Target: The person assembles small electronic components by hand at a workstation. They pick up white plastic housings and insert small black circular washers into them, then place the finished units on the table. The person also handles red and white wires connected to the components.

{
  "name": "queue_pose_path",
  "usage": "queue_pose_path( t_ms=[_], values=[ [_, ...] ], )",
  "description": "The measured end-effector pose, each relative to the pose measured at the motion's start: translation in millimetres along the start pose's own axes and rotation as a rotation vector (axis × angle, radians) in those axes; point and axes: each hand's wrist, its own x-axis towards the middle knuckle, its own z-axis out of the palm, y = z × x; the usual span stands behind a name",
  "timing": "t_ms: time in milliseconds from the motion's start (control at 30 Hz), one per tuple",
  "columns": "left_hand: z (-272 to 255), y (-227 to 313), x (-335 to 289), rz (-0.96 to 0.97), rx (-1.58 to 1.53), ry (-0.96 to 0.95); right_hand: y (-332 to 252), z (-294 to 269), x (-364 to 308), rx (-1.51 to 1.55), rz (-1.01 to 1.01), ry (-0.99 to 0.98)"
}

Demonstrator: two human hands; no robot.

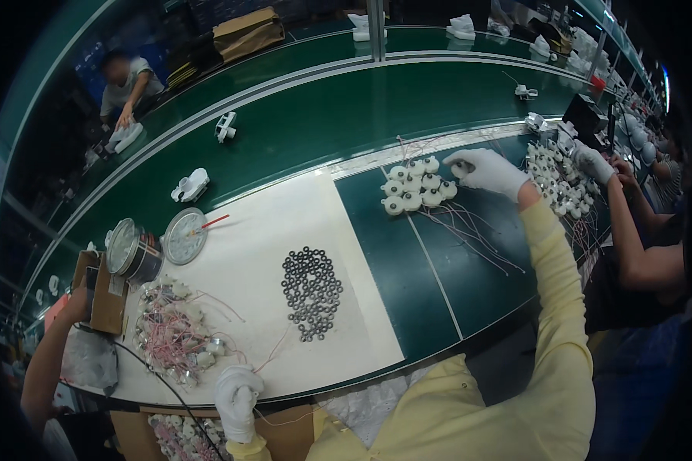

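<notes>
My right hand (490, 170), in a white glove, is pinched on a small white motor part (460, 167) with a dark round centre. It hovers at the right edge of a tight group of similar white parts (413, 184), whose thin wires trail over the green surface. My left hand (238, 393), also gloved, is curled closed at the near table edge. Thin pinkish wires come out beside it; what lies inside the fingers is hidden. Many small black rings (327, 289) are spread on the white sheet (369, 323) between my hands.
Left of the rings lies a heap of wired parts (173, 330). Behind it stand a tub (134, 253) and a round lid (185, 237) with a red stick. A box (192, 434) of parts sits below my left hand. Co-workers flank me; a green conveyor (300, 131) runs beyond.
</notes>
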Motion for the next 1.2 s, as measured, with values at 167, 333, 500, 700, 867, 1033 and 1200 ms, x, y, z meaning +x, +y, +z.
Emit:
queue_pose_path(
  t_ms=[167,333,500,700,867,1033,1200],
  values=[
    [-2.1,-0.8,-0.3,0.011,0.001,-0.011,15.1,19.3,14.3,0.220,-0.093,-0.005],
    [-0.5,3.4,-0.5,-0.002,0.012,0.013,11.0,17.9,12.9,0.188,0.021,0.018],
    [1.2,13.2,1.2,0.055,0.025,0.074,7.3,15.4,1.9,0.028,0.002,0.156],
    [11.1,63.2,21.2,0.310,0.047,0.080,-74.8,21.0,-28.6,0.379,-0.325,0.343],
    [45.1,117.2,76.2,0.836,0.038,-0.251,-176.3,63.4,-84.9,1.052,-0.290,-0.586],
    [82.1,118.9,87.4,0.908,0.153,0.035,-211.0,107.4,-110.2,1.184,0.028,-0.956],
    [83.2,91.6,68.8,0.654,0.267,0.158,-211.8,132.0,-116.0,1.180,0.196,-0.897]
  ],
)
